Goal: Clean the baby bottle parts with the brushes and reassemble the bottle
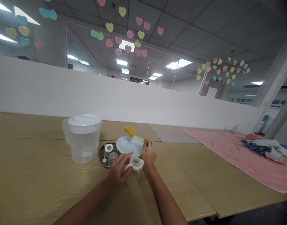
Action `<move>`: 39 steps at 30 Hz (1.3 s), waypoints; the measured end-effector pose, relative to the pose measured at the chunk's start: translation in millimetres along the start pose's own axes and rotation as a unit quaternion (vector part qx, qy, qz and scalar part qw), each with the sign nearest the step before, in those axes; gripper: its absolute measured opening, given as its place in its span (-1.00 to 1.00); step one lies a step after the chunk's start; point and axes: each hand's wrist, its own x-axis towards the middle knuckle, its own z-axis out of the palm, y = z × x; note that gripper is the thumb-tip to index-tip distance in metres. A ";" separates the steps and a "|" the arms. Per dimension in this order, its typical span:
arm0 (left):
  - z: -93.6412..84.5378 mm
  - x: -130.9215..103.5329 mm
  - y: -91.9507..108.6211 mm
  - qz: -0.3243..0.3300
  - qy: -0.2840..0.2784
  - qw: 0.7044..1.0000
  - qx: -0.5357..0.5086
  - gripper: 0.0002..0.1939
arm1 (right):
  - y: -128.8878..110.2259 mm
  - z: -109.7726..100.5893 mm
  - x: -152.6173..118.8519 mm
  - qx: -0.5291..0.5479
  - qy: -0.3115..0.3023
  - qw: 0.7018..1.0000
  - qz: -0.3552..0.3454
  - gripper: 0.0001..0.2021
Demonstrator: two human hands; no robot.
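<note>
A bottle brush with a yellow sponge head [130,131] and a thin green handle is held in my right hand [149,153], its head tilted up to the left. My left hand [120,170] is closed at the side of a baby bottle [136,163] with a white collar, side handles and an open mouth. The bottle's clear lower body is hard to make out. Behind the hands lies a white bowl [124,145]. To its left is a round dark metal tray [101,156] bearing a white ring [109,147], a clear cap [112,157] and a small white piece.
A translucent lidded pitcher [84,140] stands left of the tray. On the right, a pink cloth [223,150] covers part of the wooden table [40,175], with bundled blue and white fabric [269,150] on it. A low white wall [110,103] runs along the back.
</note>
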 end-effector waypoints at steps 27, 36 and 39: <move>-29.7 6.6 -45.1 -0.010 0.210 0.936 0.280 -0.56 | 11.0 -9.0 0.6 0.043 0.106 0.989 -0.097 -0.81; -43.6 1.0 -47.6 0.057 0.080 0.943 0.318 -0.41 | 12.7 -14.0 2.7 -0.057 0.078 0.983 -0.154 -0.77; -43.7 1.8 -45.1 0.070 0.071 0.941 0.323 -0.40 | 3.8 -11.4 -1.5 -0.045 0.092 0.982 -0.161 -0.77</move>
